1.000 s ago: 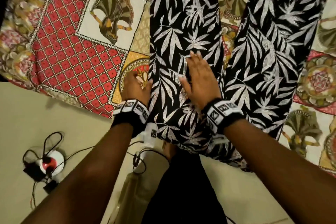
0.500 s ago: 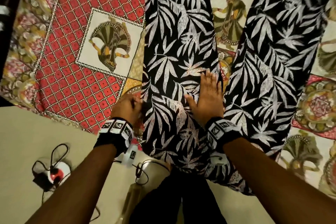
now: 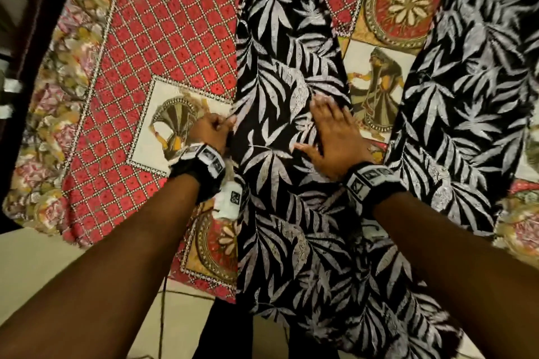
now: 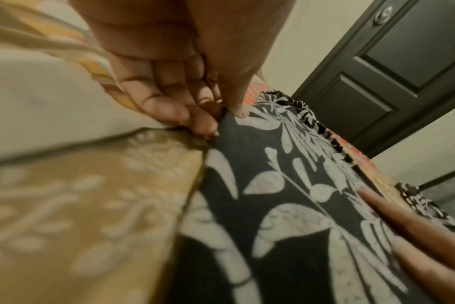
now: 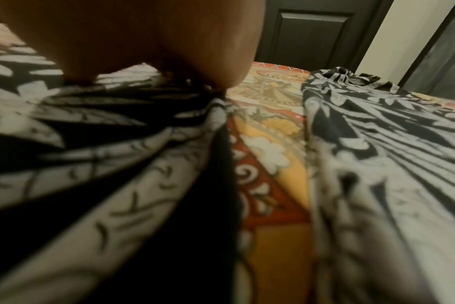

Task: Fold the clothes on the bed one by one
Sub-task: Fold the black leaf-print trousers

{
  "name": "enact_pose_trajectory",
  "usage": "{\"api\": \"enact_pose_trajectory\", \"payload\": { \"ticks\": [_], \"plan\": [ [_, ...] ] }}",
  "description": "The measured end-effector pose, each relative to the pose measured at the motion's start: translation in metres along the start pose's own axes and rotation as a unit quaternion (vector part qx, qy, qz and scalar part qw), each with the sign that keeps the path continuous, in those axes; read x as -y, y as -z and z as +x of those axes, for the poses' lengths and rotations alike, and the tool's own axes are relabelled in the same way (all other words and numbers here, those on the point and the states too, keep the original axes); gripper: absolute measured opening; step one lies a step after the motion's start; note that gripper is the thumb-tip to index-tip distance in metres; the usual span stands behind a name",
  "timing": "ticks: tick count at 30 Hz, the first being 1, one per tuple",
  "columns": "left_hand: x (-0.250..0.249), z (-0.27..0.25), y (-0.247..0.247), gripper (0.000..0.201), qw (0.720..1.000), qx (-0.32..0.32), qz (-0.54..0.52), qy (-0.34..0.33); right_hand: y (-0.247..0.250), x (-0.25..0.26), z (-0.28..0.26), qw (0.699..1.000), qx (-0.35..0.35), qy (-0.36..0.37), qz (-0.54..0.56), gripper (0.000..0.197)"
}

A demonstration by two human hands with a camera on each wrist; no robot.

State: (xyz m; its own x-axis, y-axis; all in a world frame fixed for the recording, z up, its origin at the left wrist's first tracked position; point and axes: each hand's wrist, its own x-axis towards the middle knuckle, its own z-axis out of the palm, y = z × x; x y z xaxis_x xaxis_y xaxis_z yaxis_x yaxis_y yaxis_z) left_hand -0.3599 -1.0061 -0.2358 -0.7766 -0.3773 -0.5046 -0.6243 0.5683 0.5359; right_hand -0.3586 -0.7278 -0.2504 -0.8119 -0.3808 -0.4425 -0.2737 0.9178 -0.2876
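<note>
Black trousers with a white leaf print (image 3: 285,73) lie spread on the bed, legs pointing away from me, the waist end hanging over the near edge. My left hand (image 3: 211,131) pinches the outer edge of the left trouser leg (image 4: 273,185) between thumb and fingers (image 4: 195,121). My right hand (image 3: 332,134) lies flat, fingers straight, pressing on that same leg near its inner edge. The right trouser leg (image 3: 472,96) lies apart to the right, also seen in the right wrist view (image 5: 377,133). From the right wrist only the palm (image 5: 143,41) shows above the fabric.
The bed wears a patchwork cover in red, yellow and cream (image 3: 163,46). A pale floor (image 3: 35,256) lies below the bed's near edge. A dark panelled door (image 4: 392,67) stands beyond the far side. A dark bedpost (image 3: 32,38) runs along the left.
Both hands have slid further up the left trouser leg, away from me. The view has tilted up the bed; the floor cables at lower left are out of sight.
</note>
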Motion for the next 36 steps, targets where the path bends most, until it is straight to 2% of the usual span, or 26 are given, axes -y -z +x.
{"api": "enact_pose_trajectory", "payload": {
  "ticks": [3,5,11,15,18,20,22,24,25,27,28,29,30,31,32,33,36],
  "plan": [
    [0.003,0.003,0.019,0.039,0.995,0.020,0.091,-0.022,0.006,-0.002,0.002,0.998,0.000,-0.068,0.015,0.087],
    [-0.008,0.012,0.023,0.037,0.988,0.042,0.144,-0.046,0.011,0.007,0.013,0.996,-0.024,-0.084,0.008,0.088],
    [-0.090,0.089,0.022,0.048,0.992,0.078,0.075,-0.063,0.059,0.017,0.115,0.998,-0.056,0.006,-0.024,0.083],
    [-0.115,0.149,0.023,0.047,0.994,0.083,0.018,-0.070,0.085,0.011,0.163,0.998,-0.023,0.056,-0.014,0.081],
    [-0.115,0.178,0.028,0.038,0.994,0.068,0.005,-0.082,0.094,-0.007,0.176,0.997,0.001,0.064,-0.047,0.099],
    [-0.116,0.181,0.030,0.027,0.994,0.067,-0.022,-0.087,0.099,-0.019,0.178,0.997,0.010,0.013,-0.080,0.123],
    [-0.116,0.177,0.029,0.026,0.994,0.059,-0.062,-0.069,0.103,-0.026,0.179,0.996,0.017,-0.046,-0.079,0.142],
    [-0.116,0.172,0.027,0.031,0.996,0.029,-0.036,-0.073,0.105,-0.026,0.178,0.996,0.015,-0.069,-0.063,0.150],
    [-0.117,0.168,0.028,0.030,0.996,0.004,0.012,-0.086,0.105,-0.024,0.177,0.996,-0.002,-0.071,-0.061,0.149],
    [-0.119,0.157,0.030,0.034,0.975,-0.060,0.135,-0.168,0.103,-0.016,0.167,0.994,-0.066,-0.066,-0.054,0.135],
    [-0.119,0.150,0.027,0.044,0.946,-0.071,0.198,-0.247,0.099,-0.009,0.159,0.992,-0.100,-0.061,-0.047,0.122],
    [-0.121,0.139,0.023,0.051,0.908,-0.055,0.253,-0.331,0.093,-0.002,0.152,0.991,-0.117,-0.048,-0.036,0.109],
    [-0.118,0.132,0.015,0.057,0.865,-0.011,0.298,-0.404,0.085,0.004,0.145,0.993,-0.108,-0.029,-0.030,0.100],
    [-0.116,0.121,0.008,0.063,0.828,0.044,0.341,-0.442,0.078,0.009,0.138,0.996,-0.081,-0.011,-0.031,0.097],
    [-0.111,0.117,0.002,0.069,0.808,0.094,0.378,-0.443,0.071,0.011,0.133,0.998,-0.053,-0.001,-0.035,0.099],
    [-0.107,0.115,-0.001,0.076,0.803,0.126,0.404,-0.420,0.068,0.009,0.129,0.999,-0.037,-0.009,-0.032,0.104],
    [-0.099,0.127,0.009,0.102,0.831,0.142,0.407,-0.353,0.070,-0.010,0.125,0.993,-0.045,-0.111,0.008,0.132]
  ]
}}
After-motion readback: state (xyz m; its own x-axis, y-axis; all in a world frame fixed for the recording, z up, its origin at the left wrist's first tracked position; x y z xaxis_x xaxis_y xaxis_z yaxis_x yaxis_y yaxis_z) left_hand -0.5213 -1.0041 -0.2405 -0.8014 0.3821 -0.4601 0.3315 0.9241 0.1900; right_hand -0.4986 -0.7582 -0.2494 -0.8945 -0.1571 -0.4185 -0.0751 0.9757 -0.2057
